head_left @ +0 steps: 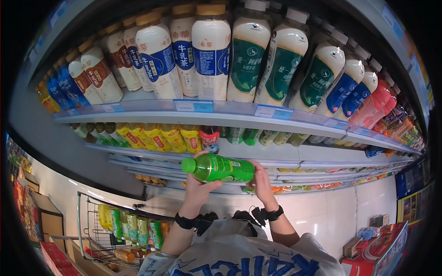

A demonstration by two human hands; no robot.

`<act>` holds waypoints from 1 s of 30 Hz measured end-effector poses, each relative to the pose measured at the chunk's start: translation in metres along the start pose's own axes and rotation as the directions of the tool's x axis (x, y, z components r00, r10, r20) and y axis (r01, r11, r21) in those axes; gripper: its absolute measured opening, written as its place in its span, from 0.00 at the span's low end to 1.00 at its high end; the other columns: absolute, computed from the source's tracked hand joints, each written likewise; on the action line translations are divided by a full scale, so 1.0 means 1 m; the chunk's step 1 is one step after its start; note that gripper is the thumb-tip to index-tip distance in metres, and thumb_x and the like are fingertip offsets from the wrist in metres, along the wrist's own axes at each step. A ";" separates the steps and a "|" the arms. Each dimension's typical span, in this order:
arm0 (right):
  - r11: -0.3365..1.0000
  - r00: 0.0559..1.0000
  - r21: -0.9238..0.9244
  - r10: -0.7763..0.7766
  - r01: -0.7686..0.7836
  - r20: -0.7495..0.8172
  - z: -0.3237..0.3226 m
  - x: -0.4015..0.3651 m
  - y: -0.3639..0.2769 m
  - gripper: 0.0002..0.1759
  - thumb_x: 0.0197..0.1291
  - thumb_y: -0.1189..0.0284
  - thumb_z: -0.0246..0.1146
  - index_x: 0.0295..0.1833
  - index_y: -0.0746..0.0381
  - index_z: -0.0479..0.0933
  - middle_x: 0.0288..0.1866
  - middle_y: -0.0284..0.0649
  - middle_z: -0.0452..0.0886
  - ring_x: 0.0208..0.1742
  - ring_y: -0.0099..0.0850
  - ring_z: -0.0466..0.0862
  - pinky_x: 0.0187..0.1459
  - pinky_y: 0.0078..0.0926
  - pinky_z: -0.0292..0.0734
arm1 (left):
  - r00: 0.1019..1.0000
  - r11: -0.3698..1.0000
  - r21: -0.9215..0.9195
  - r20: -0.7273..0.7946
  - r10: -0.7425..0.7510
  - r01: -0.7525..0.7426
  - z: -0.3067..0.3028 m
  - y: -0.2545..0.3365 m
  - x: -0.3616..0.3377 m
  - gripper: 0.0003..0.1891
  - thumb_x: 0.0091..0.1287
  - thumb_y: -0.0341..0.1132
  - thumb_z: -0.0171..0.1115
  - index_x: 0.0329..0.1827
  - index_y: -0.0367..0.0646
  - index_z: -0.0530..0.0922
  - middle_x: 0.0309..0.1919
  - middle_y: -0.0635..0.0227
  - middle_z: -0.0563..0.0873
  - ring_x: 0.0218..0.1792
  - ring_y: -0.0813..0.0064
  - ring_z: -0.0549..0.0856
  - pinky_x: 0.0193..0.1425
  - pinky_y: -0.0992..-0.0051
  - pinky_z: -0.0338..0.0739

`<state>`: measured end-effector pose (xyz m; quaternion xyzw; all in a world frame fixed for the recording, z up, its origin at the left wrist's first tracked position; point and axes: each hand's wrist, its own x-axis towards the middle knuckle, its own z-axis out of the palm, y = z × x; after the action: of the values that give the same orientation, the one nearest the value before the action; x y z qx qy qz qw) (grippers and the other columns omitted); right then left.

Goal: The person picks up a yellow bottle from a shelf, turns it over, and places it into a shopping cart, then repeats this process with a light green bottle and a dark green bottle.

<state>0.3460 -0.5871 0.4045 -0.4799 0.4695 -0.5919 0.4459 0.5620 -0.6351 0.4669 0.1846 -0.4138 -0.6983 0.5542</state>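
Note:
A green drink bottle with a bright green cap lies sideways between my hands, in front of the lower shelves. The cap points left. My left hand wraps round the neck end, with its thumb along the near side. At the base end, my right hand is closed against the bottle; some of its fingers are hidden behind it. Black bands circle both wrists. Behind the bottle, a row of yellow-labelled bottles and a red-labelled bottle stand on the second shelf.
Large milk tea bottles and green-labelled bottles fill the top shelf, whose edge carries price tags. A wire cart with several bottles stands at lower left. Red boxes are at lower right, cartons at far left.

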 end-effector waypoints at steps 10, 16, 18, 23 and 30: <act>0.796 0.972 0.560 0.157 -0.230 0.175 -0.016 -0.027 0.000 0.36 0.73 0.44 0.47 0.64 0.68 0.69 0.44 0.47 0.84 0.34 0.34 0.84 0.37 0.30 0.77 | 0.977 0.980 -0.146 0.187 -0.105 0.134 -0.012 -0.033 -0.010 0.41 0.59 0.29 0.75 0.74 0.42 0.59 0.62 0.61 0.76 0.61 0.66 0.79 0.59 0.64 0.79; 0.913 1.000 0.408 -0.006 0.004 0.005 -0.010 -0.029 -0.027 0.35 0.70 0.53 0.57 0.72 0.65 0.60 0.60 0.46 0.76 0.54 0.35 0.81 0.50 0.32 0.78 | 0.985 0.979 -0.126 0.074 -0.154 0.162 0.009 -0.050 -0.015 0.31 0.77 0.55 0.47 0.75 0.49 0.58 0.71 0.62 0.69 0.70 0.58 0.70 0.67 0.45 0.72; 0.935 0.999 0.356 -0.019 0.002 0.042 -0.010 -0.029 -0.029 0.37 0.70 0.54 0.58 0.75 0.63 0.57 0.64 0.45 0.72 0.61 0.34 0.77 0.54 0.34 0.77 | 0.972 0.956 -0.182 -0.002 -0.235 0.230 0.004 -0.057 -0.012 0.33 0.76 0.60 0.40 0.76 0.49 0.57 0.72 0.62 0.67 0.73 0.57 0.67 0.69 0.43 0.71; 0.743 0.969 0.628 0.118 -0.233 0.219 -0.025 -0.025 -0.021 0.35 0.69 0.52 0.57 0.70 0.66 0.62 0.59 0.46 0.76 0.52 0.35 0.82 0.52 0.35 0.79 | 0.975 0.959 -0.177 0.013 -0.223 0.221 0.004 -0.053 -0.012 0.36 0.75 0.63 0.37 0.77 0.47 0.55 0.73 0.61 0.66 0.73 0.58 0.67 0.69 0.44 0.71; 0.814 0.962 0.555 0.021 -0.175 0.272 -0.025 -0.030 -0.023 0.38 0.64 0.48 0.61 0.67 0.69 0.66 0.58 0.42 0.78 0.49 0.31 0.83 0.53 0.30 0.79 | 0.955 0.958 -0.160 0.218 -0.202 0.239 -0.009 -0.054 -0.011 0.40 0.73 0.66 0.39 0.77 0.46 0.55 0.72 0.59 0.69 0.70 0.57 0.72 0.67 0.46 0.72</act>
<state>0.3239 -0.5503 0.4205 -0.3700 0.2329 -0.6155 0.6557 0.5384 -0.6260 0.4177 0.1069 -0.3774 -0.8062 0.4430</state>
